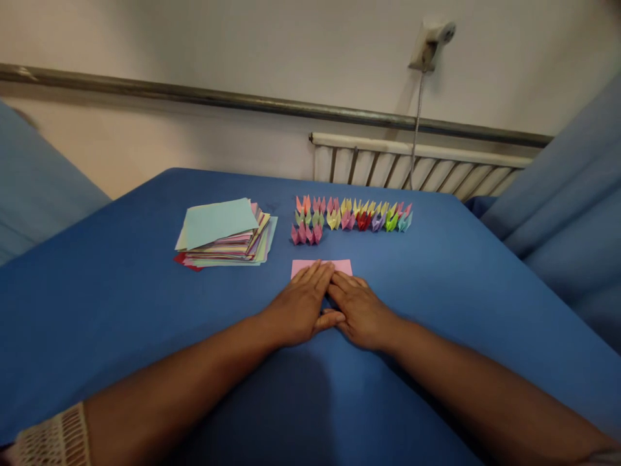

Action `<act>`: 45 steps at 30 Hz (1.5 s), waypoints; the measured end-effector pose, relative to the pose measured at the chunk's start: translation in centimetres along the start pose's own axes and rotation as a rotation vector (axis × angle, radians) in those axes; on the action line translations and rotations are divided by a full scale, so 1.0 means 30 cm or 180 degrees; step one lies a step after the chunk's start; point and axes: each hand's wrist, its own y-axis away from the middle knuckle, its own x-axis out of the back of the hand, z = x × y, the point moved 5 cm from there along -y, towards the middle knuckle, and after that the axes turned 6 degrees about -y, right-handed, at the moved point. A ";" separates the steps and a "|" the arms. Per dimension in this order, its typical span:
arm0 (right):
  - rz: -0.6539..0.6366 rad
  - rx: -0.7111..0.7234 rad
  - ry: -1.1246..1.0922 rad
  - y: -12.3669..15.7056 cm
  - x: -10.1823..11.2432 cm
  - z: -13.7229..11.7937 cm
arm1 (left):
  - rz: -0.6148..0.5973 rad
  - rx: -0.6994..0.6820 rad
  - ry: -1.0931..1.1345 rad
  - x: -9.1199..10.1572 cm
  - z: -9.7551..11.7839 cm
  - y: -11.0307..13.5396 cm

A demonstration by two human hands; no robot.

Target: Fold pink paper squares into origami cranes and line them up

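A folded pink sheet of paper [343, 266] lies flat on the blue table, its far edge straight and its near part hidden under my hands. My left hand [303, 304] presses on it from the left, fingers stretched forward and thumb reaching across to the right hand. From the other side, my right hand [361, 310] rests flat on the paper with its fingers out, the fingertips of both hands meeting near the middle. Just beyond the paper stand rows of small folded paper cranes [363, 222] in pink, yellow, red, purple, green and light blue.
To the left sits an untidy stack of coloured paper sheets [220, 223], a light blue one on top. The blue table [121, 278] reaches back toward a wall with a metal rail [233, 98], a radiator [388, 155] and a socket with a cord [427, 48]. Blue curtains [577, 213] hang at both sides.
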 end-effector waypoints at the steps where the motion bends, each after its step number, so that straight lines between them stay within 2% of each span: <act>1: -0.0010 -0.0011 -0.0007 -0.003 0.000 0.002 | -0.0098 -0.0018 0.0041 -0.010 0.002 -0.005; 5: -0.0065 -0.0207 0.0136 -0.010 -0.013 0.028 | -0.0239 0.0103 -0.0016 -0.027 -0.020 -0.002; 11: 0.0142 -0.0703 0.0380 -0.004 -0.003 0.096 | -0.0181 0.0402 -0.0118 -0.022 -0.061 0.017; 14: 0.0240 -0.0771 0.0448 -0.001 0.008 0.102 | -0.0118 0.0507 -0.0145 -0.019 -0.067 0.022; 18: -0.0019 -0.0306 0.0417 -0.006 -0.005 0.055 | -0.0106 0.0201 -0.0145 -0.013 -0.037 0.020; 21: -0.0254 -0.0148 0.0335 0.002 -0.018 0.026 | -0.0307 -0.0125 -0.0023 -0.015 -0.006 0.029; 28: -0.0230 -0.0480 0.0579 0.047 -0.004 0.006 | -0.0602 -0.0170 0.0005 -0.010 0.019 0.072; 32: -0.0134 -0.0967 0.0905 0.052 0.016 0.045 | -0.0661 -0.0044 -0.0049 -0.012 0.021 0.079; 34: -0.0015 -0.1250 0.1011 0.044 0.030 0.084 | -0.0641 0.0001 -0.0064 -0.014 0.019 0.075; 36: 0.0171 -0.1325 0.0971 0.031 0.043 0.117 | -0.0571 0.0031 -0.0045 -0.014 0.011 0.067; 41: 0.0459 -0.0972 0.0394 0.001 0.045 0.154 | -0.0308 -0.0005 0.0293 -0.002 -0.023 0.044; 45: 0.0770 -0.0697 0.0018 -0.003 0.038 0.159 | 0.0101 0.0079 0.0816 0.009 -0.056 0.030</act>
